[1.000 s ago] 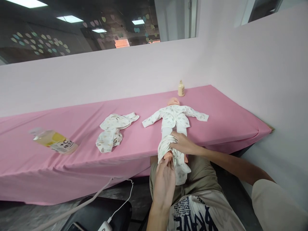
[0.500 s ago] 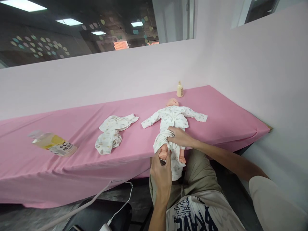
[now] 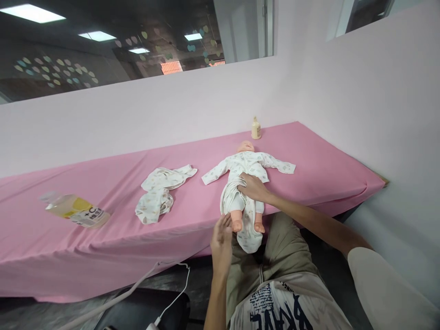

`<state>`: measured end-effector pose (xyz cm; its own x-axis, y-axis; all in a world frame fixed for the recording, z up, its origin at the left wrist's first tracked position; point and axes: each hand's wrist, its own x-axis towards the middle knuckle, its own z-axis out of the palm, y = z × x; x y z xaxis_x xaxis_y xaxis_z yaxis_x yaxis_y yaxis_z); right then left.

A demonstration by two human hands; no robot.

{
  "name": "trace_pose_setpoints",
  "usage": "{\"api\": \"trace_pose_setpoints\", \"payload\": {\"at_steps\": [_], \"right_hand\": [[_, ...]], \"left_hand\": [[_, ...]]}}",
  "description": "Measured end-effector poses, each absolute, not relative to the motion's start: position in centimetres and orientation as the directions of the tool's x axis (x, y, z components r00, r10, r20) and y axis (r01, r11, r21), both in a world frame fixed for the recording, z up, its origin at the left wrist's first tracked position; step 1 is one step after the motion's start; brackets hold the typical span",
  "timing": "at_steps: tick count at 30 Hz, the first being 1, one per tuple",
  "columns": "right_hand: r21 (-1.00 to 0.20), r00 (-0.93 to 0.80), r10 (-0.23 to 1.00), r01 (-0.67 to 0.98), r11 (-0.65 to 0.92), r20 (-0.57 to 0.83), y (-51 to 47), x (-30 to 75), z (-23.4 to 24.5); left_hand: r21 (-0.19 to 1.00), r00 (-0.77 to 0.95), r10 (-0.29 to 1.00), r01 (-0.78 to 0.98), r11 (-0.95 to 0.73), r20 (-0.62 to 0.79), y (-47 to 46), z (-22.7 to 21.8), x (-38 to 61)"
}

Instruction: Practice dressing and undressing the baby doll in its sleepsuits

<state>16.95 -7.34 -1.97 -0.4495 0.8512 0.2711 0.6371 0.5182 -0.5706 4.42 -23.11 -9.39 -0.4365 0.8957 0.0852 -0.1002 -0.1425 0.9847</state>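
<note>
A baby doll (image 3: 245, 146) lies on its back on the pink-covered table, wearing a white patterned top (image 3: 245, 162) with the sleeves spread. White patterned baby trousers (image 3: 250, 236) are bunched around the leg on the left, with one part hanging down between the feet over the table edge. My right hand (image 3: 253, 188) pinches the gathered cloth at the doll's upper thigh; its fingertips are partly hidden in the folds. Beside the doll's left-side foot (image 3: 236, 221) is my left hand (image 3: 222, 240), its fingers stretched and holding nothing. Both doll feet show bare.
Another crumpled white patterned garment (image 3: 160, 190) lies left of the doll. A labelled bottle (image 3: 77, 211) with a yellow patch is farther left on the pink cloth (image 3: 113, 201). A small pump bottle (image 3: 256, 128) stands behind the doll's head, near the wall. A white cable (image 3: 175, 293) hangs in front.
My left hand has let go of the doll's foot and moved slightly left and down. The bunched trousers sit higher, baring more of that leg. My right hand has moved slightly up.
</note>
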Motion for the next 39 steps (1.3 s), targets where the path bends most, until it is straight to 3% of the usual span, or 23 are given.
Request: {"api": "trace_pose_setpoints", "payload": {"at_steps": [4, 8, 12, 15, 18, 21, 24, 26, 29, 31, 33, 39], "right_hand": [[-0.600, -0.469, 0.829, 0.581, 0.549, 0.305, -8.2, 17.4, -2.2], [-0.621, -0.479, 0.815, 0.541, 0.566, 0.326, -9.0, 17.7, -2.4], [-0.684, -0.513, 0.810, 0.484, 0.546, 0.284, -9.3, 18.4, -2.7], [-0.682, -0.500, 0.804, 0.467, 0.563, 0.322, -10.3, 19.9, -3.3], [-0.698, -0.323, 0.825, 0.439, 0.565, 0.464, -12.6, 22.1, -5.1], [-0.818, -0.046, 0.899, 0.396, 0.416, 0.435, -15.9, 24.0, -8.5], [-0.910, -0.056, 0.960, 0.309, 0.277, 0.273, -18.6, 24.2, -12.3], [-0.962, -0.193, 0.967, 0.184, 0.203, 0.167, -19.5, 23.2, -14.2], [-0.992, -0.348, 0.933, 0.050, 0.116, 0.091, -19.5, 20.8, -15.9], [-0.996, -0.376, 0.925, 0.045, 0.080, 0.057, -19.2, 19.5, -16.3], [-0.997, -0.388, 0.922, 0.056, 0.045, 0.020, -19.0, 18.9, -16.4], [-0.990, -0.338, 0.935, 0.046, 0.135, 0.112, -20.6, 21.2, -14.5]], "left_hand": [[0.905, -0.343, 0.935, -0.418, -0.073, -0.083, -22.3, -9.6, 4.0], [0.873, -0.313, 0.944, -0.484, -0.065, -0.103, -20.8, -9.5, 4.6], [0.899, -0.381, 0.921, -0.428, -0.093, -0.086, -18.5, -9.2, 3.9], [0.964, -0.424, 0.899, -0.264, -0.009, -0.108, -17.6, -8.7, 2.5], [0.995, -0.431, 0.902, 0.093, 0.028, 0.015, -17.8, -6.9, 1.7], [0.854, -0.368, 0.873, 0.511, -0.098, 0.321, -17.8, -3.7, 2.3], [0.686, -0.044, 0.882, 0.646, -0.333, 0.470, -16.0, -0.4, 4.1], [0.558, 0.256, 0.890, 0.703, -0.440, 0.378, -14.0, 1.1, 5.3], [0.289, 0.533, 0.846, 0.805, -0.519, 0.034, -11.5, 2.1, 6.6], [0.159, 0.564, 0.820, 0.822, -0.547, -0.093, -10.6, 2.5, 7.0], [0.094, 0.567, 0.813, 0.824, -0.559, -0.132, -10.4, 2.9, 6.7], [0.096, 0.538, 0.836, 0.843, -0.530, -0.109, -10.8, 3.9, 3.6]]}}
